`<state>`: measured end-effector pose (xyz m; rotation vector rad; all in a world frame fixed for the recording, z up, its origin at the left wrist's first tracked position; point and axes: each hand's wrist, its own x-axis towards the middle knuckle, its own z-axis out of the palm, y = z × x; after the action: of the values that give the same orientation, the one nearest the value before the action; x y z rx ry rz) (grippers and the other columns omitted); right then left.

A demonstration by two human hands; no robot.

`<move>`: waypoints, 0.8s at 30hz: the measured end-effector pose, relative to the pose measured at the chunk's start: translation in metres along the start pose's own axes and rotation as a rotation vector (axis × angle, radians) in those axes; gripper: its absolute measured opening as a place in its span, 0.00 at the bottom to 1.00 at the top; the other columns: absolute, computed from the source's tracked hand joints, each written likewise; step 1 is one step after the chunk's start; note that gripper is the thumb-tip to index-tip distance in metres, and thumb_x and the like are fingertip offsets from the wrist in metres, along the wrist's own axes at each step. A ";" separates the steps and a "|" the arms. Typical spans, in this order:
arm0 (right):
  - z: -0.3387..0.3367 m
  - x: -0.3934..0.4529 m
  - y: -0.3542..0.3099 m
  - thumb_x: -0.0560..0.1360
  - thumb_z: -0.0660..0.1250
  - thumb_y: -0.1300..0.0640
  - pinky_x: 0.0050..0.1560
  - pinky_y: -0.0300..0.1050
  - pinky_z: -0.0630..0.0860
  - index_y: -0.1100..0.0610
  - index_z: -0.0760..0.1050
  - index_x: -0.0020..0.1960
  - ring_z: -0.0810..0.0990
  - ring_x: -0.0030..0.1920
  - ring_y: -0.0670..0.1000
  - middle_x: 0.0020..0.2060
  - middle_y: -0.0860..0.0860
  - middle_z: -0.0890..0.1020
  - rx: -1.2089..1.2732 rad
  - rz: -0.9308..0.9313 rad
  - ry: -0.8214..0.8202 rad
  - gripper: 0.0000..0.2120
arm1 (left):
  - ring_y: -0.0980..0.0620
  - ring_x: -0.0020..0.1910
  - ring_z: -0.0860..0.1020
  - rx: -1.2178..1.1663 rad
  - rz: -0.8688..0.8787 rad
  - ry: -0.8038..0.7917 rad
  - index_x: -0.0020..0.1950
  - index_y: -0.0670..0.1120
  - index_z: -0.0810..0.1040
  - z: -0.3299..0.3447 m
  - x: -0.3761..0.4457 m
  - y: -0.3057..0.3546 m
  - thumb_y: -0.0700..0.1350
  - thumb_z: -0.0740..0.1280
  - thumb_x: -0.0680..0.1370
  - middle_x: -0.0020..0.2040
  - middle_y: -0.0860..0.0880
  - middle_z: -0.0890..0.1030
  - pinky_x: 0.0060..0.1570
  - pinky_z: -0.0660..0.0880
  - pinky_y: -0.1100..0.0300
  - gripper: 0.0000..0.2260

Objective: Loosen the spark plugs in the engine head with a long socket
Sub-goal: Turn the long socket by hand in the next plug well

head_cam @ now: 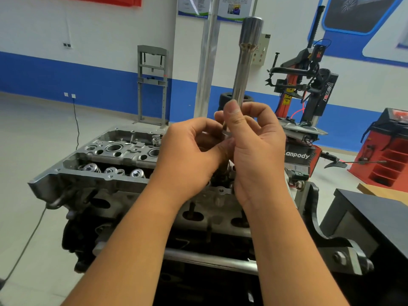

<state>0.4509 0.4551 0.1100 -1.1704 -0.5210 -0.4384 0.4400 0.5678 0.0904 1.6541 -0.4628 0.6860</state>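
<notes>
A long shiny metal socket [244, 62] stands nearly upright in the air above the grey engine head [110, 155], with its wide end at the top. My right hand [254, 146] grips the socket's lower shaft, thumb pressed along it. My left hand [189, 155] pinches a small metal piece at the socket's bottom end. Both hands hover over the right part of the head and hide the bores there. Round wells and valve springs show on the left part of the head.
The engine sits on a stand with a black bracket [326, 228] at the right. A dark bench top [375, 215] lies at the right. Behind stand a tyre changer [309, 89], a red wheel balancer [388, 151], a steel post [206, 62] and a grey press frame [152, 85].
</notes>
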 end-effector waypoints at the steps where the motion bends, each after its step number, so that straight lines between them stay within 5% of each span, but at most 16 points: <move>1: 0.000 0.000 0.000 0.74 0.74 0.51 0.43 0.44 0.82 0.51 0.77 0.45 0.85 0.43 0.50 0.42 0.55 0.86 -0.003 -0.004 0.001 0.07 | 0.58 0.46 0.86 -0.007 0.002 -0.038 0.56 0.52 0.84 -0.001 0.000 0.001 0.51 0.74 0.74 0.47 0.56 0.88 0.44 0.82 0.65 0.11; 5: 0.000 0.001 0.000 0.78 0.72 0.52 0.45 0.44 0.82 0.52 0.80 0.47 0.86 0.47 0.50 0.45 0.56 0.87 -0.022 -0.015 0.004 0.04 | 0.55 0.57 0.84 -0.036 -0.021 -0.236 0.68 0.51 0.81 -0.003 0.001 0.004 0.45 0.63 0.86 0.56 0.54 0.87 0.52 0.83 0.56 0.12; 10: 0.001 0.002 -0.001 0.85 0.63 0.52 0.50 0.49 0.84 0.57 0.83 0.48 0.86 0.48 0.51 0.43 0.53 0.87 -0.007 0.067 0.003 0.14 | 0.56 0.43 0.86 -0.013 -0.040 -0.066 0.53 0.54 0.81 0.001 -0.001 0.006 0.53 0.72 0.75 0.45 0.55 0.87 0.43 0.84 0.61 0.09; 13: 0.002 0.001 -0.002 0.81 0.69 0.49 0.48 0.52 0.85 0.56 0.82 0.47 0.86 0.45 0.53 0.43 0.55 0.87 0.028 0.069 0.011 0.11 | 0.56 0.41 0.86 0.008 -0.029 -0.003 0.51 0.52 0.82 0.002 -0.001 0.003 0.53 0.76 0.73 0.42 0.54 0.87 0.41 0.83 0.61 0.10; 20: 0.001 0.003 0.001 0.81 0.67 0.49 0.46 0.42 0.81 0.56 0.80 0.46 0.86 0.47 0.49 0.43 0.54 0.86 -0.002 0.014 0.006 0.11 | 0.52 0.55 0.85 -0.073 -0.027 -0.190 0.64 0.50 0.82 0.000 0.001 0.006 0.43 0.64 0.85 0.54 0.51 0.87 0.55 0.83 0.55 0.10; 24: 0.001 0.003 0.002 0.81 0.69 0.49 0.48 0.47 0.83 0.55 0.81 0.47 0.86 0.48 0.51 0.44 0.54 0.86 0.032 0.051 -0.006 0.10 | 0.58 0.47 0.86 -0.062 -0.042 -0.107 0.57 0.53 0.82 0.001 0.000 0.006 0.43 0.69 0.82 0.48 0.56 0.87 0.42 0.81 0.66 0.06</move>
<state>0.4540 0.4566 0.1104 -1.1517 -0.5006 -0.3815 0.4366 0.5657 0.0947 1.6428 -0.5193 0.5486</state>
